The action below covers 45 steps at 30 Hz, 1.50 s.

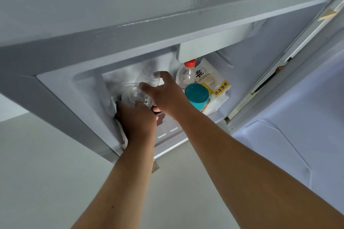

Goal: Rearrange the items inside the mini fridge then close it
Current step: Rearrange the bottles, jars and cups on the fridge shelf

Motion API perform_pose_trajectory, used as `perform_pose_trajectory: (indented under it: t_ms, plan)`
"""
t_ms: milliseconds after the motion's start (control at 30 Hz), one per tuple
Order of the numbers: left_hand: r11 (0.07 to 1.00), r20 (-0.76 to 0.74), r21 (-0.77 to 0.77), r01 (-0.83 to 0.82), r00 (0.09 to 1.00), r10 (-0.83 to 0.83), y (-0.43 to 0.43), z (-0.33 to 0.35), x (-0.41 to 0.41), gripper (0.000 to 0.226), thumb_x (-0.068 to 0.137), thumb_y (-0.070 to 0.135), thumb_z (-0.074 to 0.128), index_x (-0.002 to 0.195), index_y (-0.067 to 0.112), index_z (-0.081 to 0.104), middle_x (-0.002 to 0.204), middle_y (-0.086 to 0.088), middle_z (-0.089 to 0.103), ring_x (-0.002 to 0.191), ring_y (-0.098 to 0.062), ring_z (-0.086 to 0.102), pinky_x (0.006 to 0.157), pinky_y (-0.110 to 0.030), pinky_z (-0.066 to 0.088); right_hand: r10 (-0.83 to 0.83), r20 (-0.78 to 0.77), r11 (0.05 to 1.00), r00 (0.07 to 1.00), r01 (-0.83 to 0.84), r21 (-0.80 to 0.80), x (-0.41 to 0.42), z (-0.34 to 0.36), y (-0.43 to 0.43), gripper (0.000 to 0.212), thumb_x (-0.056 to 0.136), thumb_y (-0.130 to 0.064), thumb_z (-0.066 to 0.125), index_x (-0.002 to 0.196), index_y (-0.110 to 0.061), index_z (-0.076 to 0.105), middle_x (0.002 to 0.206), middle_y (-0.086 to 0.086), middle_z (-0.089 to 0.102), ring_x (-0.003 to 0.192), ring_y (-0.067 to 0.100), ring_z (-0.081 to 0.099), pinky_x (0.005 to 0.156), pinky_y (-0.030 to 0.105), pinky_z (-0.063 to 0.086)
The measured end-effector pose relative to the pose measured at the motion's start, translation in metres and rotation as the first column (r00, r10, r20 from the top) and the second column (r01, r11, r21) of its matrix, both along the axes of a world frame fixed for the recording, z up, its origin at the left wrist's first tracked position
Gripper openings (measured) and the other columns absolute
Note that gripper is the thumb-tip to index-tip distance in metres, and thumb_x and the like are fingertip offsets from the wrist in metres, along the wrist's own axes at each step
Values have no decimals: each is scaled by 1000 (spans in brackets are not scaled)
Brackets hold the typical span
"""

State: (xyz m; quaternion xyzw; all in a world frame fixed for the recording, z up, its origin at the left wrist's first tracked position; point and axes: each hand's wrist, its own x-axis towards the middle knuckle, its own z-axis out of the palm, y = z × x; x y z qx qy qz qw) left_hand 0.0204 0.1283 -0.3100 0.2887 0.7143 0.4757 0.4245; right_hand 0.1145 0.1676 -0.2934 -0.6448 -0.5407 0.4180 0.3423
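Mini fridge (pixel 61 91) stands open, seen from above w/ the camera tipped steeply down; its door (pixel 290 117) swings out to the right. Both hands are inside, at the left of the compartment. The right hand (pixel 163 95) has thumb and fingers curled round a clear bottle (pixel 148 78), which leans w/ its long axis running from the hand up toward the back wall, clear cap end pointing up and to the right. The left hand (pixel 137 117) is wrapped over a dark item (pixel 158 115) (mostly hidden, can't tell what it is), and a clear plastic cup (pixel 134 96) sits just above its knuckles, mouth facing the camera.

To the right, apart from the hands: a red-capped bottle (pixel 187 74) standing upright, a teal cup (pixel 197 95) in front of it, and a white bread bag (pixel 212 83) w/ yellow label leaning behind both.

Fridge interior is pale, white-grey plastic; a light housing (pixel 210 44) hangs from the ceiling of the compartment. Floor (pixel 46 173) below is plain light grey
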Motion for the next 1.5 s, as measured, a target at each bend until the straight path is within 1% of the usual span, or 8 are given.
perform_pose_trajectory:
  t_ms: [133, 300, 400, 533, 867, 1200, 1367, 1500]
  plan:
    - [995, -210, 6, 100, 973, -97, -15, 10, 4, 77, 105, 32, 49, 169, 14, 9, 176, -10, 15, 161, -24, 20, 129, -41, 21, 4, -37, 1000, 999, -4, -10, -7, 3, 0, 60, 84, -56, 73, 133, -37, 44, 91, -2, 70, 80, 18, 71, 61, 28, 58]
    - [986, -292, 69, 151, 948, -125, -40, 5, 3, 74, 108, 33, 49, 169, 17, 11, 178, 0, 9, 161, -9, 6, 108, -4, 0, 28, -35, 1000, 999, -28, 9, -14, 3, -2, 61, 84, -52, 77, 134, -36, 46, 101, -3, 73, 90, 20, 71, 75, 31, 56]
    - [963, -336, 247, 105, 942, -16, -52, 5, 6, 61, 103, 8, 54, 160, 5, 36, 166, -15, 37, 152, -24, 35, 113, -4, 21, 59, -21, 998, 998, -58, 24, -19, 2, -4, 65, 83, -48, 81, 136, -36, 46, 112, -1, 73, 97, 19, 71, 88, 34, 57]
    - [948, -143, 316, 43, 990, 3, -61, 4, 13, 47, 92, 19, 55, 139, 10, 54, 136, -13, 59, 106, -38, 73, 92, -52, 61, 49, 19, 996, 999, -50, 78, -21, 1, -6, 71, 79, -42, 84, 138, -32, 46, 112, -1, 71, 96, 16, 69, 86, 31, 55]
    - [971, -98, 138, 196, 978, -184, -66, -18, 25, 15, 93, 16, 62, 99, 30, 59, 98, 12, 72, 91, -10, 69, 79, -44, 58, 47, 221, 985, 974, -82, 152, 10, 5, -11, 87, 76, -54, 81, 149, -27, 41, 104, -21, 58, 77, -13, 50, 62, 9, 36]
    - [986, 93, 70, 153, 983, -159, -51, -17, 22, 25, 79, 27, 56, 103, 26, 59, 107, 3, 77, 101, -37, 72, 90, -59, 60, 84, 6, 993, 996, -84, 81, -5, 13, -2, 66, 80, -44, 85, 130, -23, 47, 125, -9, 61, 104, 13, 65, 73, 34, 60]
    - [995, 230, 72, 68, 970, -83, -42, -26, 12, 16, 91, 18, 61, 106, 24, 63, 117, -1, 75, 110, -30, 73, 82, -49, 65, 176, -166, 984, 970, -173, 32, -17, 8, -4, 61, 81, -27, 87, 130, -26, 50, 124, -8, 59, 83, 15, 69, 49, 36, 61]
    - [995, 244, 94, 41, 968, -63, -34, -28, 7, 16, 98, 9, 55, 106, 21, 62, 112, -6, 77, 92, -29, 78, 68, -39, 62, 211, -113, 977, 971, -207, 45, -22, 0, -4, 55, 81, -21, 86, 126, -27, 54, 126, 1, 57, 62, 22, 75, 62, 43, 65]
